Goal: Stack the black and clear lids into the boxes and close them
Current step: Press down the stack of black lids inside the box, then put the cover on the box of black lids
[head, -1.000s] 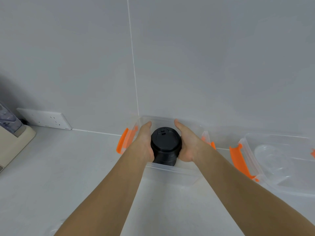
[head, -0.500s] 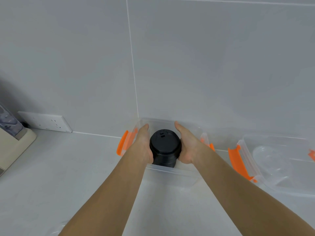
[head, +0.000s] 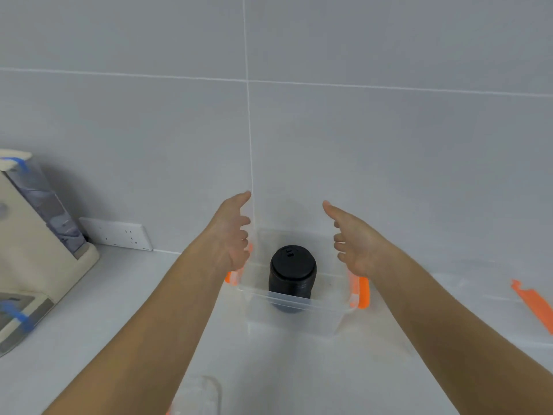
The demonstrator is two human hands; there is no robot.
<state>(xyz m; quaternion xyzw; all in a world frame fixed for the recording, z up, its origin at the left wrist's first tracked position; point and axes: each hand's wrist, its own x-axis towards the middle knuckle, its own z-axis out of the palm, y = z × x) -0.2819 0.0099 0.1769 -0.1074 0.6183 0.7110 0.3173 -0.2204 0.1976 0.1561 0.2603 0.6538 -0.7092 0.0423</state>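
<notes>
Both hands are spread wide and hold nothing. The left hand (head: 232,235) hangs above the left end of the clear box (head: 294,314), and the right hand (head: 354,239) above its right end, palms turned toward each other, neither grip touching anything. Between and below them stands the stack of black lids (head: 292,275), upright inside the box, its long axis vertical and its flat top facing up, roughly midway between the two hands so neither is clearly nearer. The box sits on the white surface (head: 89,324) against the tiled wall, an orange latch (head: 360,292) at each end. No cover is on this box. At the bottom edge, near the left forearm, lies something clear and blurred that may be the cover; I cannot tell. To close the box, the hands would likely have to leave the stack and reach back toward the body
</notes>
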